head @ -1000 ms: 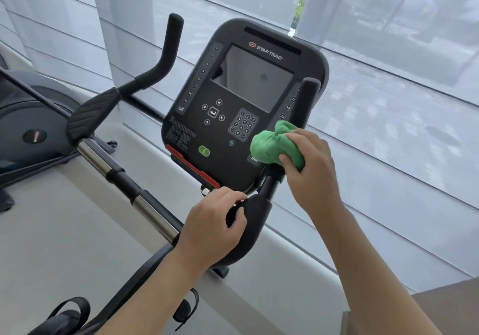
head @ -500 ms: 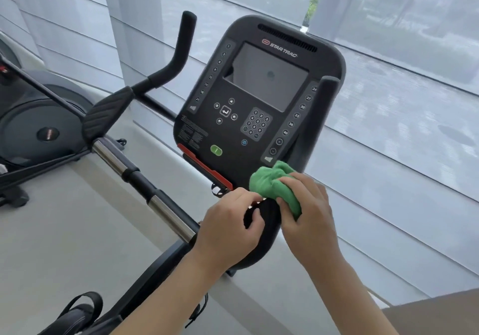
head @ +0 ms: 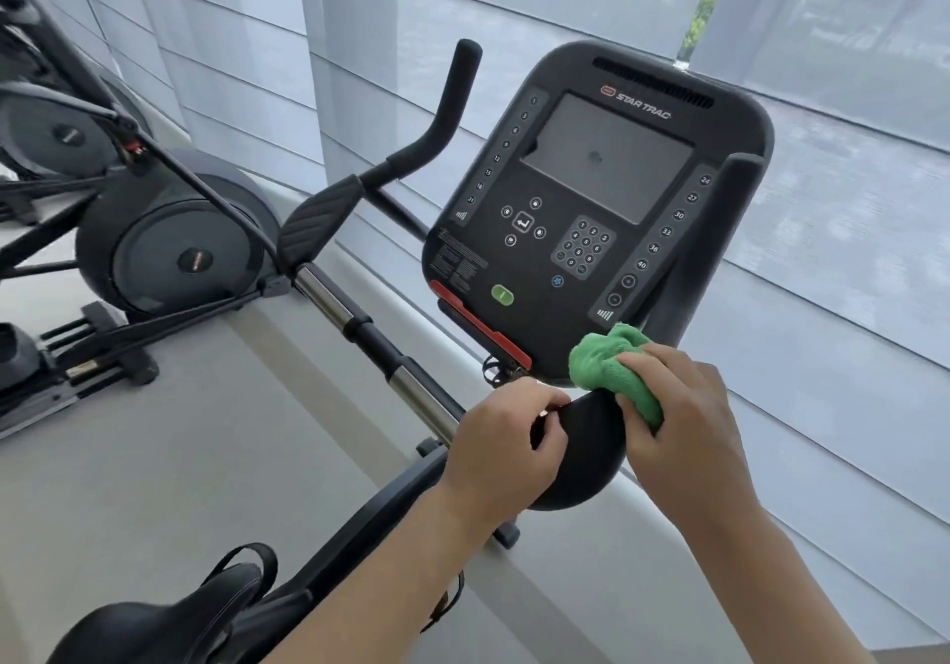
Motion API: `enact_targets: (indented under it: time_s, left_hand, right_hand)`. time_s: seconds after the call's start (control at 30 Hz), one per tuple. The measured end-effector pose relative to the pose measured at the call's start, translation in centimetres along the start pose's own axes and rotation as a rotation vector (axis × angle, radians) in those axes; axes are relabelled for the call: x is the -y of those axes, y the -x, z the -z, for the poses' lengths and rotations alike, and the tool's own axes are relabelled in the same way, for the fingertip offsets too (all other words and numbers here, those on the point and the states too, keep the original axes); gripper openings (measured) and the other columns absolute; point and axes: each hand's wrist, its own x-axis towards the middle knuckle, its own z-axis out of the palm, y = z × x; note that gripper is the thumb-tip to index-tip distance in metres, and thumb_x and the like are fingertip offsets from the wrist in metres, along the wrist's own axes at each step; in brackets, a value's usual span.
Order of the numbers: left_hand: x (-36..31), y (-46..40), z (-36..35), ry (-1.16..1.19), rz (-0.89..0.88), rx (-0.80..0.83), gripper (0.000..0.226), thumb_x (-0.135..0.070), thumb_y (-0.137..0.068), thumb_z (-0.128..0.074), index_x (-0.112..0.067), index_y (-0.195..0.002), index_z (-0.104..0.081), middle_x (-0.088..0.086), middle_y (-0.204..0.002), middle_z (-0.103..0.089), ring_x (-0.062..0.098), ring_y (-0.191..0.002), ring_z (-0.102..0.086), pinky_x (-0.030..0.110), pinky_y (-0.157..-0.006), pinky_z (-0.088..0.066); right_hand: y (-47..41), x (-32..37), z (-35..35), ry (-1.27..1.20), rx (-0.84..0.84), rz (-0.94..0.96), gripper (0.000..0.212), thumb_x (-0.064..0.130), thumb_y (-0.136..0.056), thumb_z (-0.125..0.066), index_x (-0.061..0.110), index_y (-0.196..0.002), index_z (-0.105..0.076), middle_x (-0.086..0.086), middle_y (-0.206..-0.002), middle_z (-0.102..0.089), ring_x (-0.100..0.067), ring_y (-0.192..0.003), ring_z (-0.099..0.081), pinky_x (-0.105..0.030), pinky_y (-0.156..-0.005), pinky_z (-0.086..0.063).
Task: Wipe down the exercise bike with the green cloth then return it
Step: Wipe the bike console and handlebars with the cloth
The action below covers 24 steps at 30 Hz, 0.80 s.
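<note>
Fingers of the right hand [head: 683, 422] are curled around the bunched green cloth [head: 611, 365], pressing it against the black handlebar pad [head: 586, 452] just below the console [head: 591, 211]. Fingers of the left hand [head: 504, 447] are curled over that pad's left edge. A second machine [head: 169, 247] stands to the left.

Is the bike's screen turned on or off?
Off, it seems. The console screen is blank grey, showing only reflections, with no numbers or pictures lit on it.
</note>
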Motion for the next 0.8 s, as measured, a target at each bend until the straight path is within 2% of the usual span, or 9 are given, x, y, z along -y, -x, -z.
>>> enact_targets:
  time_s: [0.17,0.23,0.33,0.47,0.57,0.8]
  left_hand:
    - [2.4,2.3,2.1,-0.154,-0.083,-0.011,0.019,-0.024,-0.097,-0.061,-0.018,-0.105,-0.077,-0.006,-0.089,-0.072,0.012,-0.089,-0.06,0.03,-0.085,-0.05]
    - [3.6,2.7,2.6,-0.191,-0.107,-0.028,0.017,-0.025,-0.097,-0.062,-0.018,-0.099,-0.077,-0.006,-0.087,-0.071,0.014,-0.092,-0.059,0.033,-0.089,-0.049]
    - [4.9,3.2,3.2,-0.161,-0.125,-0.02,0.018,-0.028,-0.098,-0.063,-0.017,-0.095,-0.077,-0.007,-0.089,-0.07,0.014,-0.095,-0.059,0.036,-0.099,-0.048]
    - [5.7,3.4,3.5,-0.137,-0.161,0.032,0.02,-0.029,-0.099,-0.062,-0.016,-0.101,-0.077,-0.006,-0.097,-0.071,0.012,-0.098,-0.061,0.037,-0.111,-0.043]
    - [6.0,3.3,3.6,-0.118,-0.167,0.058,0.023,-0.032,-0.1,-0.06,-0.016,-0.103,-0.077,-0.006,-0.099,-0.071,0.013,-0.1,-0.061,0.037,-0.111,-0.043]
    - [6.6,3.4,3.8,-0.105,-0.171,0.092,0.024,-0.036,-0.099,-0.063,-0.018,-0.106,-0.076,-0.007,-0.103,-0.071,0.012,-0.104,-0.061,0.041,-0.114,-0.041]
  right_hand:
    - [-1.2,1.9,0.1,0.179,0.125,0.187,0.034,-0.001,-0.084,-0.074,0.016,-0.114,-0.074,0.0,-0.119,-0.069,-0.029,-0.097,-0.051,-0.04,-0.076,-0.055]
    - [-1.5,2.5,-0.1,0.242,0.174,0.197,0.03,0.002,-0.087,-0.07,0.016,-0.114,-0.072,-0.001,-0.116,-0.068,-0.029,-0.096,-0.05,-0.044,-0.068,-0.058]
    - [-1.0,3.1,-0.3,0.303,0.163,0.185,0.033,0.001,-0.086,-0.07,0.015,-0.115,-0.072,-0.003,-0.115,-0.068,-0.03,-0.096,-0.052,-0.043,-0.064,-0.058]
    - [0.3,4.1,-0.5,0.32,0.09,0.168,0.035,0.001,-0.083,-0.074,0.014,-0.115,-0.073,-0.003,-0.118,-0.068,-0.031,-0.098,-0.054,-0.036,-0.061,-0.055]
    - [1.0,4.7,-0.8,0.337,0.073,0.14,0.035,0.002,-0.083,-0.074,0.015,-0.115,-0.072,-0.002,-0.121,-0.067,-0.03,-0.099,-0.054,-0.034,-0.06,-0.053]
    - [2.2,5.5,-1.2,0.344,0.07,0.087,0.04,-0.001,-0.083,-0.073,0.013,-0.12,-0.07,-0.005,-0.129,-0.065,-0.03,-0.104,-0.053,-0.034,-0.071,-0.054]
